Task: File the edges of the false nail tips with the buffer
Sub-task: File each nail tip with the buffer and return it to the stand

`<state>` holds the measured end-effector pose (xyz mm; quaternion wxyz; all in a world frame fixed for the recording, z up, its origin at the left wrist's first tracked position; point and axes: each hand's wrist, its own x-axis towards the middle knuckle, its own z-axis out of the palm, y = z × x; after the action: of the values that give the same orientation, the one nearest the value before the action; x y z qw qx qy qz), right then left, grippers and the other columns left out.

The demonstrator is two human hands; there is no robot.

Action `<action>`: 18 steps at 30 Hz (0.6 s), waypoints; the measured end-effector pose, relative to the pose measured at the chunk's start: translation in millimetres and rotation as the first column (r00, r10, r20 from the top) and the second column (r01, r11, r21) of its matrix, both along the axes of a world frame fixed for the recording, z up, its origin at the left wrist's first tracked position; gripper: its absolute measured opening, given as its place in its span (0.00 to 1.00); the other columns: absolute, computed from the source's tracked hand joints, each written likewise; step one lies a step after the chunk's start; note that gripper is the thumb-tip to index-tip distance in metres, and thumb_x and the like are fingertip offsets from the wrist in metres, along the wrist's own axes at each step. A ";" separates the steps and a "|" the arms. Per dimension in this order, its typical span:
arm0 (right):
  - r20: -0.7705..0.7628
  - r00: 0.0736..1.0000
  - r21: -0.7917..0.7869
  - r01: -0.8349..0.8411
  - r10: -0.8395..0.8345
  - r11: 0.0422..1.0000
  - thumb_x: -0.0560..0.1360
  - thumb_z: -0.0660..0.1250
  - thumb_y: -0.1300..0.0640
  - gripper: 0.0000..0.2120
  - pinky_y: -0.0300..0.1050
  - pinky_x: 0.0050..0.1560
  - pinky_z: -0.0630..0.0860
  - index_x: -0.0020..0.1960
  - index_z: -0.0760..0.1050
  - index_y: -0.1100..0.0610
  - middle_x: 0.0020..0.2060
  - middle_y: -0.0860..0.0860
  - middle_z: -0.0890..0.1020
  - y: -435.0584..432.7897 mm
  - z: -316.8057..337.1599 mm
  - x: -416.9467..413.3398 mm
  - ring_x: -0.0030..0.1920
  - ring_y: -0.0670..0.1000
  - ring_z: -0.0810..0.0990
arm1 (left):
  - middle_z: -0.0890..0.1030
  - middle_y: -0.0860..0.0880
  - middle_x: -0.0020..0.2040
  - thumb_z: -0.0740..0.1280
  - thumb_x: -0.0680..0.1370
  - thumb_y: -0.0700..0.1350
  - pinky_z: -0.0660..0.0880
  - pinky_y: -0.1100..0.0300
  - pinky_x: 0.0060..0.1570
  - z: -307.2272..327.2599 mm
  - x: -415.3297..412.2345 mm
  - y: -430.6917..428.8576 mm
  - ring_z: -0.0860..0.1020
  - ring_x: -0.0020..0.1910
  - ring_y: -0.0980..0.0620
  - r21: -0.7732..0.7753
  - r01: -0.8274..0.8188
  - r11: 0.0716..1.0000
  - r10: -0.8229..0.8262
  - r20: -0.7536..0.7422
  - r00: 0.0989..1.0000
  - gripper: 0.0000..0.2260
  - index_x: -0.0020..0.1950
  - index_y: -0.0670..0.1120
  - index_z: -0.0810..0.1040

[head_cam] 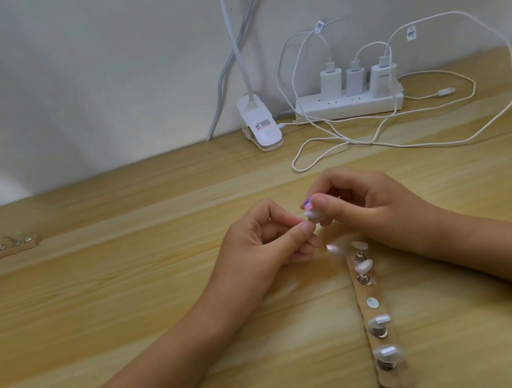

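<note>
My left hand (259, 242) and my right hand (367, 208) meet above the middle of the wooden table (101, 312). The right hand pinches a small buffer block (406, 198), white with purple and pink faces. Thumb and forefinger of the left hand pinch something small against the buffer; it is hidden by the fingers. Below the hands lies a wooden strip holder (382, 314) with several clear false nail tips (387, 352) on metal stands, and one bare white pad (372, 303).
A second wooden holder (4, 248) with several nail tips lies at the far left. At the back stand a clip lamp base (260, 125) and a white power strip (350, 101) with three chargers; its white cables (404, 141) loop over the table.
</note>
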<state>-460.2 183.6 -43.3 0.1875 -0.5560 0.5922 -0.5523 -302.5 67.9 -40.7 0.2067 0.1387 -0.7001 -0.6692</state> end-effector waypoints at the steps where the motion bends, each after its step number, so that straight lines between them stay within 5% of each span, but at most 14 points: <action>1: -0.012 1.000 -0.010 0.006 -0.006 1.000 0.78 0.67 0.53 0.10 0.43 0.47 0.78 0.47 0.79 0.61 0.41 0.49 0.83 0.1 -0.7 -0.1 0.43 0.47 0.82 | 0.85 0.43 0.37 0.72 0.70 0.45 0.80 0.62 0.40 -0.3 0.0 0.1 0.83 0.37 0.51 0.001 0.000 1.000 0.000 -0.001 1.000 0.08 0.42 0.43 0.76; 18: -0.064 0.998 -0.041 -0.001 -0.002 0.999 0.78 0.66 0.53 0.11 0.39 0.44 0.77 0.46 0.79 0.61 0.38 0.49 0.83 0.6 -0.5 0.5 0.40 0.45 0.82 | 0.85 0.43 0.38 0.72 0.69 0.46 0.79 0.63 0.39 -0.1 0.2 1.8 0.83 0.37 0.52 -0.031 0.006 0.999 -0.006 0.010 1.000 0.09 0.42 0.43 0.76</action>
<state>-459.7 184.2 -43.9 0.1569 -0.5770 0.5867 -0.5461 -302.3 69.7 -40.7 0.2032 0.1366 -0.7119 -0.6581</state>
